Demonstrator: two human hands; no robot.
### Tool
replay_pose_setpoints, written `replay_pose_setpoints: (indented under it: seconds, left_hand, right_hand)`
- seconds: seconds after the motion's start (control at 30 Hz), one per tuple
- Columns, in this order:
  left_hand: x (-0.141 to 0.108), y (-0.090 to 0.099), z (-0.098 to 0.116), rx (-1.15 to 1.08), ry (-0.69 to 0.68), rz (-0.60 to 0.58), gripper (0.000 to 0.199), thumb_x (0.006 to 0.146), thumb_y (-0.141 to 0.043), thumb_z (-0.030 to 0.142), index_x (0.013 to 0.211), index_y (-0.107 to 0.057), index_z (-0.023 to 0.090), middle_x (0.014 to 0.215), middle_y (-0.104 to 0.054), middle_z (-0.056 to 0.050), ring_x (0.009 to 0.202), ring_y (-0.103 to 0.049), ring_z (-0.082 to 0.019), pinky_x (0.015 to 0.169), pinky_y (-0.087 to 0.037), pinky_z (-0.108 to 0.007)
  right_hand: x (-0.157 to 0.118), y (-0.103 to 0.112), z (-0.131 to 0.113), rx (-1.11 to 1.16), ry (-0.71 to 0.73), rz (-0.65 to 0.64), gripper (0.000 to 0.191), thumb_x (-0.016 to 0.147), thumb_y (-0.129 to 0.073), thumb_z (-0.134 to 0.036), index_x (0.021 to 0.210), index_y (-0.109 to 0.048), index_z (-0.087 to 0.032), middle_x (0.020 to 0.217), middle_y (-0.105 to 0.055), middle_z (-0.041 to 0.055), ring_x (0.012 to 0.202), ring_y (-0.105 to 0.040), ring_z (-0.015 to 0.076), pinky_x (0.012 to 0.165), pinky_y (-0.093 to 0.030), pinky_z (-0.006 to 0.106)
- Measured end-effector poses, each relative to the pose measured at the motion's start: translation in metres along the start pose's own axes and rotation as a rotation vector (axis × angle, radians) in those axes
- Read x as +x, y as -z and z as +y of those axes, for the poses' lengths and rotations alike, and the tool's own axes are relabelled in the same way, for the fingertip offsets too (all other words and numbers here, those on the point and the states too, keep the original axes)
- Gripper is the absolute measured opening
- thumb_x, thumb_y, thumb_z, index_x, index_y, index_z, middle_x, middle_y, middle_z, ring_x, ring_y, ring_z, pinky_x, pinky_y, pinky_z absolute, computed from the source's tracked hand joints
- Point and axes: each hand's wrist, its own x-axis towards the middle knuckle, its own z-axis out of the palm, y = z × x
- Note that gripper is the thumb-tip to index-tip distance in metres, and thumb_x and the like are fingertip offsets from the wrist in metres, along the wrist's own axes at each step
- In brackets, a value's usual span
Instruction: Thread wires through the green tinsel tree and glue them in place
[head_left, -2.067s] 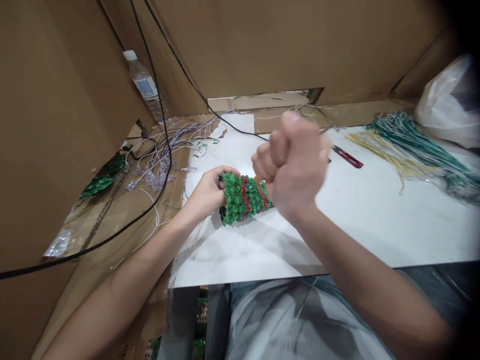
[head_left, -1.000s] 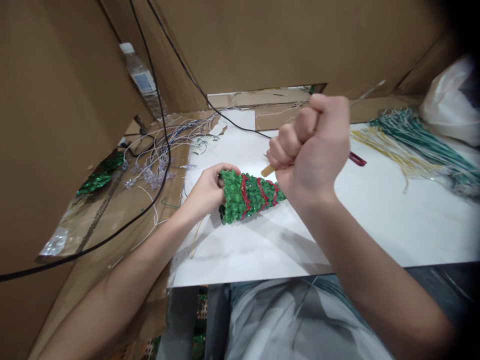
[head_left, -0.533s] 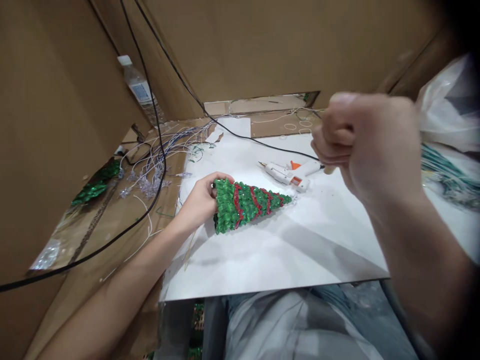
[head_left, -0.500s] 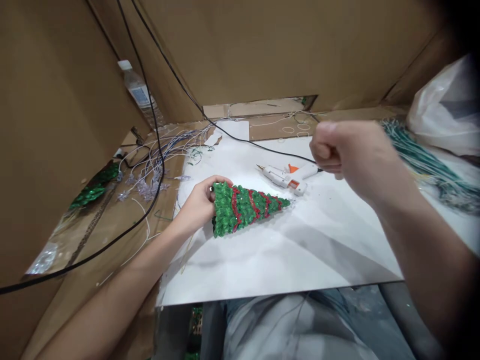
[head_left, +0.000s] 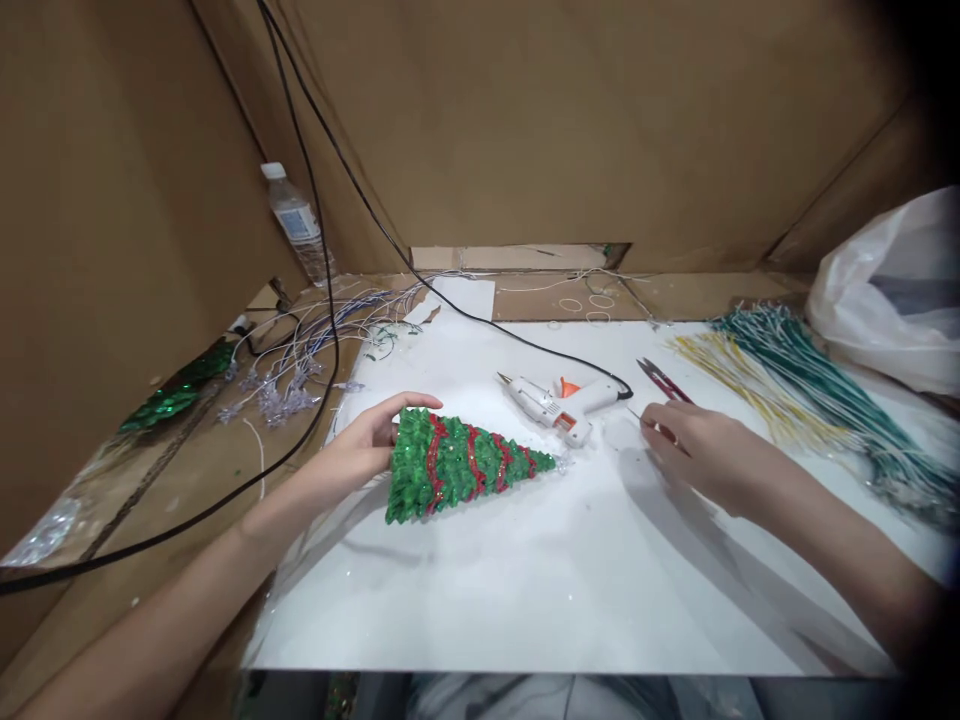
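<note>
A small green tinsel Christmas tree with red garland bands lies on its side, its tip toward the right. My left hand grips it at the wide base, thumb and fingers partly hidden behind the green. My right hand is closed in a pinch low over the white board, to the right of the tree's tip. A thin pale bit shows at its fingertips, too small to name. Just beyond those fingers lie red-handled thread snips. Between the hands, farther back, rests a white glue gun with an orange trigger.
The glue gun's black cable crosses the white board. Clear-tipped light wires lie at the left, near a water bottle. Green wire bundles, yellow wires and a plastic bag are on the right.
My right hand has come down from above the board to beside the snips, its fingers now pinched. My left hand still holds the tree. The view has shifted, showing the snips and yellow wires.
</note>
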Motion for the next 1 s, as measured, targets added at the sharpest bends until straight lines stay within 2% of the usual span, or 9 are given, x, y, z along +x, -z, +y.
replay_pose_setpoints:
  seconds: [0.13,0.23,0.3,0.37,0.47,0.57,0.67,0.8,1.0]
  left_hand:
    - [-0.002,0.009,0.000,-0.139,0.078,-0.070,0.061,0.057,-0.053,0.010,0.117,-0.054,0.025,0.092,-0.067,-0.006,0.076,-0.063,-0.020,0.061,-0.045,-0.026]
    - [-0.004,0.012,0.002,-0.254,0.079,-0.176,0.066,0.054,-0.051,0.017,0.120,-0.051,0.021,0.095,-0.065,-0.007,0.083,-0.062,-0.024,0.067,-0.046,-0.030]
    - [-0.005,0.010,0.004,-0.256,0.061,-0.205,0.056,0.063,-0.054,0.027,0.119,-0.050,0.020,0.096,-0.063,-0.006,0.085,-0.060,-0.024,0.068,-0.045,-0.030]
    - [-0.006,0.006,0.003,-0.201,0.031,-0.178,0.047,0.073,-0.056,0.039,0.115,-0.049,0.020,0.095,-0.060,-0.006,0.082,-0.058,-0.021,0.066,-0.044,-0.027]
    - [-0.007,-0.001,0.002,-0.112,-0.036,-0.147,0.045,0.076,-0.062,0.041,0.114,-0.046,0.022,0.091,-0.056,-0.004,0.077,-0.055,-0.018,0.064,-0.042,-0.025]
    - [-0.006,-0.003,0.001,-0.051,-0.092,-0.161,0.045,0.075,-0.066,0.036,0.113,-0.044,0.022,0.087,-0.055,-0.002,0.074,-0.054,-0.016,0.063,-0.042,-0.024]
    - [-0.004,0.001,0.000,-0.033,-0.140,-0.174,0.048,0.074,-0.067,0.038,0.113,-0.044,0.020,0.089,-0.056,-0.003,0.075,-0.053,-0.017,0.063,-0.042,-0.025]
    - [-0.003,0.008,-0.002,-0.047,-0.141,-0.149,0.053,0.073,-0.068,0.040,0.116,-0.045,0.021,0.089,-0.056,-0.003,0.076,-0.054,-0.016,0.063,-0.042,-0.024]
    - [-0.001,0.011,-0.007,-0.112,-0.125,-0.133,0.061,0.069,-0.072,0.038,0.122,-0.045,0.022,0.096,-0.059,-0.005,0.083,-0.057,-0.019,0.068,-0.046,-0.026]
  right_hand:
    - [0.004,-0.005,0.014,-0.126,-0.068,-0.106,0.025,0.089,-0.033,-0.032,0.081,-0.055,-0.023,0.090,-0.064,0.0065,0.073,-0.061,0.0244,0.055,-0.033,0.031]
    - [0.008,-0.005,0.021,-0.185,-0.096,-0.153,0.025,0.088,-0.033,-0.030,0.085,-0.057,-0.023,0.090,-0.065,0.0068,0.072,-0.062,0.0238,0.053,-0.031,0.030]
    - [0.011,-0.004,0.023,-0.234,-0.100,-0.125,0.025,0.087,-0.035,-0.028,0.091,-0.059,-0.021,0.091,-0.065,0.0084,0.071,-0.062,0.0231,0.051,-0.031,0.030]
    - [0.016,-0.004,0.022,-0.282,-0.075,-0.054,0.024,0.086,-0.038,-0.026,0.095,-0.059,-0.018,0.096,-0.064,0.0105,0.072,-0.063,0.0231,0.051,-0.032,0.030]
    - [0.026,-0.005,0.016,-0.296,0.062,0.082,0.027,0.083,-0.041,-0.021,0.105,-0.057,-0.018,0.104,-0.061,0.0105,0.084,-0.063,0.0230,0.052,-0.036,0.029]
    - [0.042,-0.009,0.010,-0.257,0.338,0.157,0.040,0.079,-0.042,-0.012,0.117,-0.052,-0.021,0.110,-0.059,0.0079,0.094,-0.060,0.0211,0.061,-0.044,0.029]
    - [0.058,-0.012,0.006,-0.237,0.551,0.182,0.050,0.074,-0.041,-0.004,0.119,-0.051,-0.021,0.114,-0.059,0.0076,0.097,-0.059,0.0206,0.072,-0.047,0.031]
    - [0.074,-0.017,0.004,-0.222,0.670,0.231,0.048,0.071,-0.041,-0.001,0.113,-0.054,-0.019,0.109,-0.061,0.0084,0.096,-0.059,0.0212,0.074,-0.048,0.031]
    - [0.080,-0.013,0.000,-0.186,0.784,0.373,0.022,0.078,-0.042,-0.010,0.095,-0.054,-0.016,0.090,-0.061,0.0084,0.073,-0.059,0.0187,0.061,-0.044,0.028]
